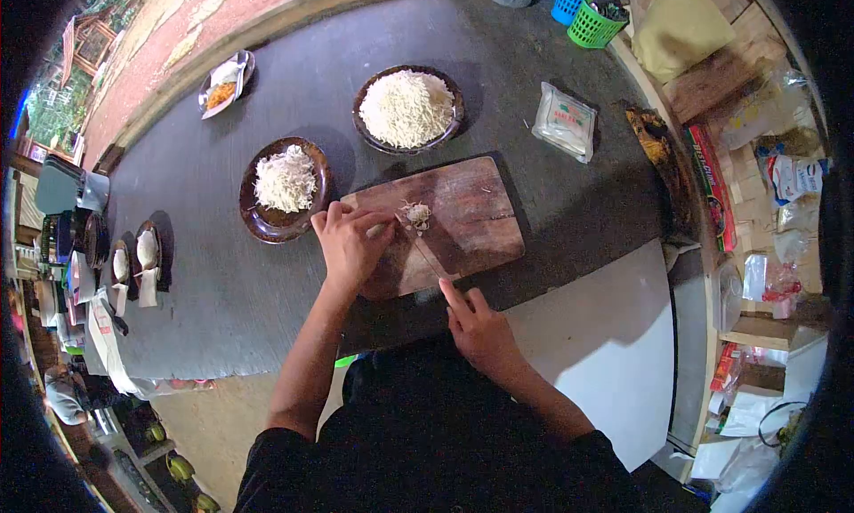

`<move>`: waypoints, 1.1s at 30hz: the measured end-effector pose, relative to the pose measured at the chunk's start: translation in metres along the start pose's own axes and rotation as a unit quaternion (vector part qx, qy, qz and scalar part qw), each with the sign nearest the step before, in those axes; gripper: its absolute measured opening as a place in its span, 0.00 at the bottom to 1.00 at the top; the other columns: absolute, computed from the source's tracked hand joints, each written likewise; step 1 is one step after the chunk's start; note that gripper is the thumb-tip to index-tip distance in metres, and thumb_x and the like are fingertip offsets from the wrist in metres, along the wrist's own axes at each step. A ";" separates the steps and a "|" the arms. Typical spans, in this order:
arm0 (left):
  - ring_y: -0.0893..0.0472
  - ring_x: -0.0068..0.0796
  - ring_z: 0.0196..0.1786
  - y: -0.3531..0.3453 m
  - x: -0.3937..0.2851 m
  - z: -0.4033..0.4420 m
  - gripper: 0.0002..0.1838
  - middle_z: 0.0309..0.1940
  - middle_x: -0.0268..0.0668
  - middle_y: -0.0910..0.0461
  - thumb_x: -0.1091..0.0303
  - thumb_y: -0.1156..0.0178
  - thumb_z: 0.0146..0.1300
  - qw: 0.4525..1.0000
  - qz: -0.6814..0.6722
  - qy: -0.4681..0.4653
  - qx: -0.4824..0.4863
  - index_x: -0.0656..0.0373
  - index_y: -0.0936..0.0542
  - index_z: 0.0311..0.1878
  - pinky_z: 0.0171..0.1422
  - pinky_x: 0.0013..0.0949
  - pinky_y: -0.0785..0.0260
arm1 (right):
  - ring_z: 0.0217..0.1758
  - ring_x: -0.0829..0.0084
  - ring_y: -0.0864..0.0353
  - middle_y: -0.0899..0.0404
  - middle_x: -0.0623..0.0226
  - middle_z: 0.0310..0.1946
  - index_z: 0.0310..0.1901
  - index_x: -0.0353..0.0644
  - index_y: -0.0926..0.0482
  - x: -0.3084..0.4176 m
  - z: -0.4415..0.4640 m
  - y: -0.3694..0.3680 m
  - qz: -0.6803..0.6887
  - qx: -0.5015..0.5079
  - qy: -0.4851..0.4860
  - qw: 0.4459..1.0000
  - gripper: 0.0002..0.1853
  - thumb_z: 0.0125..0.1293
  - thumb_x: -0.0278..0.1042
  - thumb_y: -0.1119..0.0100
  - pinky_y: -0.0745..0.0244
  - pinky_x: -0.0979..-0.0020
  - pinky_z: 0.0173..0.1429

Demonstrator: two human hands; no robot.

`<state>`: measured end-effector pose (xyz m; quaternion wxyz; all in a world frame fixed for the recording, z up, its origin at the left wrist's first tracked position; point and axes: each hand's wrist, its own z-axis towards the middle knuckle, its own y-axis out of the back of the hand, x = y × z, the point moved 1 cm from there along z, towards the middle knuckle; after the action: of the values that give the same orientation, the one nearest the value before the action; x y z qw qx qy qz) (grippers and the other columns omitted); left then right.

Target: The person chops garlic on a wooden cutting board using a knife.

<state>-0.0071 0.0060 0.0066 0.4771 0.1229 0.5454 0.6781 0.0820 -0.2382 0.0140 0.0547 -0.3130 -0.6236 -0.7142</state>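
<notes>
A wooden cutting board point(485, 197) lies on the dark table in front of me. My right hand point(483, 331) is closed round the handle of a knife point(432, 257), index finger stretched along it, with the blade pointing up and left across the board. Near the blade's tip sits a small heap of pale shreds point(416, 214). My left hand point(351, 244) rests on the board's left edge, fingers bent and pressed together just left of the heap; what they hold, if anything, is hidden. Behind the board stand a brown plate of white shreds point(285, 180) and another with a larger white mound point(407, 108).
A small dish point(222, 93) with white and orange contents sits at the far left. Two narrow dishes point(148, 246) stand nearer on the left. A plastic packet point(566, 122) lies to the right. Green point(594, 26) and blue baskets stand at the back right.
</notes>
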 end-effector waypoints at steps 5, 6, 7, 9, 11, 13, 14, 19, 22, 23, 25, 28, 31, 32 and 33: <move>0.24 0.31 0.46 -0.002 0.000 0.001 0.07 0.38 0.18 0.11 0.57 0.24 0.51 1.000 0.008 -0.014 -0.014 0.40 0.09 0.35 0.58 0.39 0.41 | 0.33 0.57 0.17 0.28 0.58 0.40 0.75 0.48 0.34 0.004 0.009 -0.001 -0.007 0.034 -0.031 0.999 0.32 0.70 0.29 0.40 0.17 0.57 0.35; 0.24 0.31 0.46 -0.003 0.001 0.001 0.07 0.38 0.18 0.11 0.57 0.24 0.51 1.000 0.009 -0.014 -0.014 0.40 0.09 0.35 0.58 0.39 0.41 | 0.33 0.57 0.17 0.28 0.58 0.40 0.75 0.48 0.34 0.004 0.009 -0.001 -0.007 0.033 -0.030 0.999 0.32 0.70 0.29 0.40 0.17 0.57 0.35; 0.24 0.31 0.46 -0.004 0.002 0.000 0.07 0.38 0.18 0.11 0.57 0.24 0.51 1.000 0.007 -0.016 -0.021 0.40 0.09 0.35 0.57 0.40 0.41 | 0.33 0.56 0.17 0.28 0.57 0.40 0.76 0.48 0.34 0.003 0.009 -0.001 -0.009 0.030 -0.030 0.999 0.32 0.70 0.29 0.40 0.17 0.57 0.35; 0.24 0.30 0.46 -0.004 0.003 -0.001 0.07 0.38 0.18 0.11 0.57 0.24 0.51 0.999 0.004 -0.018 -0.027 0.40 0.09 0.35 0.57 0.40 0.41 | 0.33 0.56 0.17 0.28 0.57 0.40 0.76 0.48 0.35 0.001 0.006 0.000 -0.011 0.027 -0.030 0.999 0.33 0.70 0.29 0.40 0.17 0.57 0.36; 0.24 0.30 0.45 -0.003 0.001 0.000 0.07 0.37 0.18 0.11 0.57 0.24 0.51 0.999 0.018 -0.027 -0.030 0.39 0.09 0.34 0.56 0.40 0.41 | 0.34 0.57 0.17 0.28 0.57 0.41 0.75 0.48 0.34 0.000 0.000 0.004 -0.016 0.034 -0.037 0.999 0.32 0.70 0.30 0.40 0.17 0.57 0.36; 0.24 0.30 0.45 0.000 -0.001 0.001 0.07 0.36 0.18 0.11 0.57 0.24 0.51 0.999 0.018 -0.024 -0.026 0.39 0.09 0.34 0.55 0.40 0.41 | 0.34 0.57 0.17 0.27 0.57 0.41 0.75 0.48 0.33 -0.003 -0.004 0.003 -0.008 0.012 -0.033 0.999 0.31 0.71 0.30 0.40 0.17 0.58 0.35; 0.24 0.30 0.45 0.000 -0.003 0.000 0.06 0.36 0.18 0.12 0.57 0.24 0.51 0.999 0.018 -0.021 -0.020 0.39 0.09 0.34 0.55 0.40 0.41 | 0.34 0.57 0.17 0.27 0.57 0.41 0.74 0.47 0.32 -0.004 -0.005 0.003 0.000 -0.010 -0.030 1.000 0.30 0.71 0.30 0.40 0.17 0.58 0.35; 0.24 0.30 0.44 -0.002 0.000 0.001 0.06 0.36 0.17 0.12 0.57 0.24 0.51 0.999 0.023 -0.027 -0.023 0.39 0.09 0.34 0.55 0.40 0.41 | 0.33 0.57 0.17 0.27 0.56 0.41 0.75 0.48 0.34 -0.001 -0.003 0.004 0.024 -0.001 -0.014 1.000 0.31 0.71 0.31 0.40 0.17 0.57 0.34; 0.24 0.30 0.44 -0.003 0.001 0.000 0.07 0.36 0.17 0.12 0.57 0.24 0.51 0.999 0.017 -0.027 -0.024 0.39 0.09 0.34 0.55 0.40 0.41 | 0.33 0.56 0.17 0.27 0.56 0.41 0.76 0.49 0.35 -0.002 0.002 -0.001 0.019 0.021 -0.019 0.999 0.32 0.72 0.32 0.40 0.17 0.57 0.34; 0.24 0.30 0.44 -0.004 0.001 0.000 0.07 0.36 0.18 0.12 0.57 0.24 0.51 0.999 0.016 -0.028 -0.025 0.39 0.09 0.34 0.55 0.40 0.41 | 0.33 0.55 0.17 0.27 0.57 0.41 0.76 0.49 0.36 -0.003 0.003 -0.003 0.013 0.023 -0.022 0.999 0.32 0.72 0.32 0.40 0.17 0.56 0.34; 0.24 0.30 0.44 -0.002 0.000 0.001 0.07 0.36 0.18 0.12 0.56 0.24 0.51 0.999 0.017 -0.028 -0.027 0.39 0.09 0.34 0.55 0.40 0.41 | 0.33 0.55 0.17 0.27 0.57 0.41 0.76 0.49 0.35 0.001 0.007 0.000 0.013 0.034 -0.027 0.999 0.32 0.72 0.32 0.41 0.17 0.56 0.34; 0.24 0.30 0.44 -0.001 0.001 0.001 0.07 0.36 0.18 0.12 0.56 0.24 0.51 0.999 0.019 -0.022 -0.025 0.40 0.09 0.34 0.55 0.40 0.41 | 0.34 0.54 0.16 0.27 0.57 0.41 0.76 0.50 0.35 0.001 0.010 0.003 0.014 0.037 -0.035 0.999 0.31 0.72 0.32 0.41 0.17 0.56 0.35; 0.24 0.30 0.44 -0.002 0.002 0.001 0.07 0.36 0.19 0.11 0.55 0.23 0.51 1.000 0.014 -0.012 -0.022 0.41 0.09 0.33 0.55 0.40 0.41 | 0.35 0.55 0.16 0.27 0.57 0.41 0.76 0.50 0.34 -0.004 0.003 0.001 0.007 0.017 -0.040 0.999 0.31 0.72 0.32 0.41 0.17 0.55 0.36; 0.24 0.30 0.44 -0.002 0.002 0.001 0.07 0.36 0.20 0.11 0.55 0.23 0.51 1.000 0.009 -0.008 -0.022 0.41 0.09 0.32 0.55 0.40 0.41 | 0.36 0.55 0.16 0.27 0.57 0.41 0.75 0.51 0.34 -0.006 0.000 0.000 0.001 0.004 -0.044 0.999 0.30 0.72 0.32 0.41 0.18 0.55 0.37; 0.24 0.30 0.44 -0.001 0.001 0.001 0.07 0.36 0.20 0.11 0.55 0.23 0.51 1.000 0.008 -0.008 -0.021 0.41 0.09 0.32 0.55 0.40 0.41 | 0.36 0.55 0.16 0.27 0.57 0.41 0.75 0.51 0.34 -0.008 -0.001 0.001 0.000 0.004 -0.045 0.999 0.30 0.72 0.32 0.41 0.18 0.55 0.37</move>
<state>-0.0062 0.0074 0.0054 0.4782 0.1224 0.5260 0.6926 0.0881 -0.2420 0.0109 0.0283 -0.3446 -0.6282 -0.6970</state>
